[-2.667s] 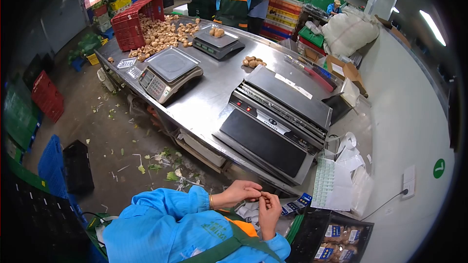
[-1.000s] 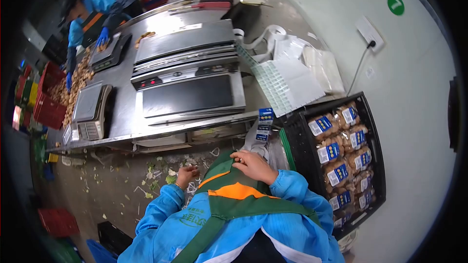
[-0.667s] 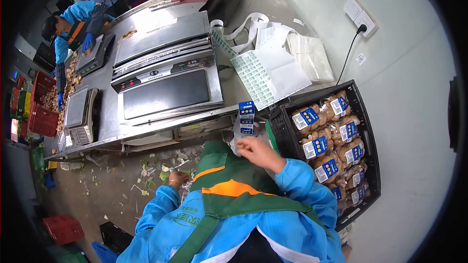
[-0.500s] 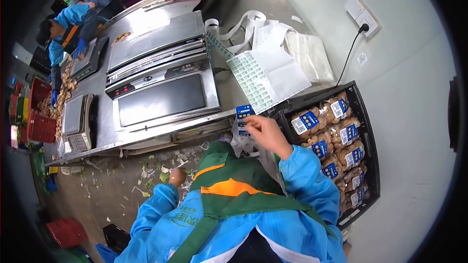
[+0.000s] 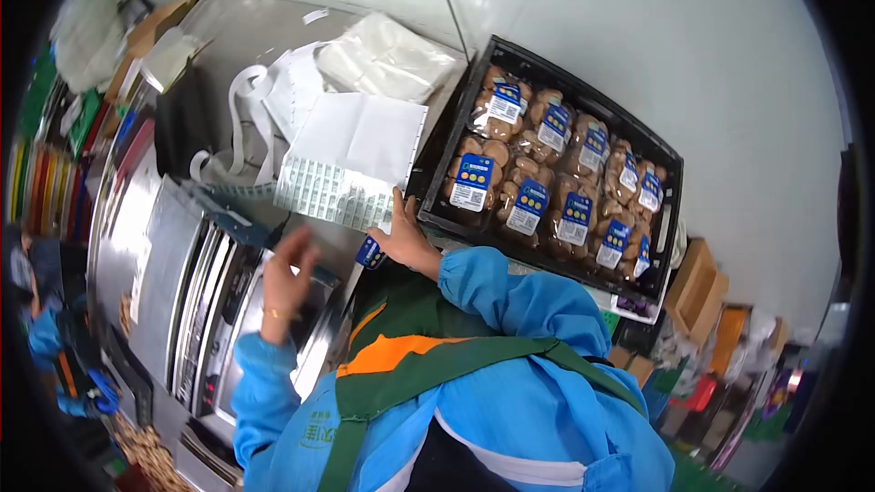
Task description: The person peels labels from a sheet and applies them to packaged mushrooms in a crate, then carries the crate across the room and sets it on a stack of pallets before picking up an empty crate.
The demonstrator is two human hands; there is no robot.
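Note:
My right hand (image 5: 407, 239) rests at the edge of a sheet of small green-printed labels (image 5: 337, 193), thumb and fingers apart, touching its corner. Just below that hand, a strip of blue labels (image 5: 371, 253) hangs at the table edge, partly hidden. My left hand (image 5: 287, 284) is raised over the steel wrapping machine (image 5: 239, 310), a little blurred, its fingers loosely apart with nothing visible in them. To the right of my right hand, a black crate (image 5: 570, 275) holds several clear packs of mushrooms (image 5: 527, 205) with blue-and-white labels.
White label backing strip (image 5: 239, 118) and clear plastic film (image 5: 387, 55) lie on the steel table. A co-worker's blue sleeve (image 5: 46, 337) shows at the left, near loose mushrooms (image 5: 150, 456). A cardboard box (image 5: 697, 287) stands beyond the crate; the wall (image 5: 620, 27) is behind.
My view has turned right, bringing the crate nearer the middle. My right hand has moved from the blue label strip to the green label sheet. My left hand has risen from my side.

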